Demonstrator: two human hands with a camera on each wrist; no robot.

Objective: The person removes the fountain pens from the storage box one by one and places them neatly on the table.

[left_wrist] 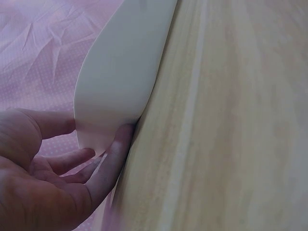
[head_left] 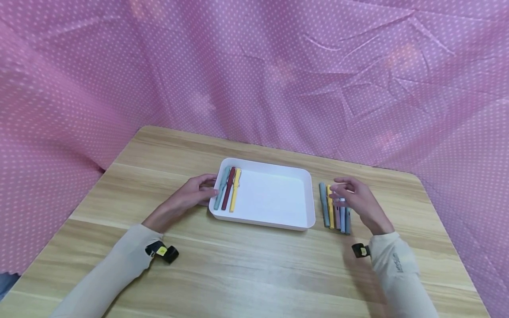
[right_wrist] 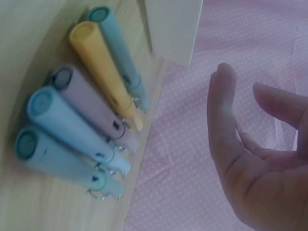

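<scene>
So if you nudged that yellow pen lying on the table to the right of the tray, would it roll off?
Probably it would roll a little: the yellow pen has a round barrel. Its metal clip would likely stop it soon, and the pens lying against it on the table hem it in. It looks stiff and light, easy for the right hand hovering above to lift.

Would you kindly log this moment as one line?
left hand: touches tray | right hand: open above pens | tray: three pens
</scene>
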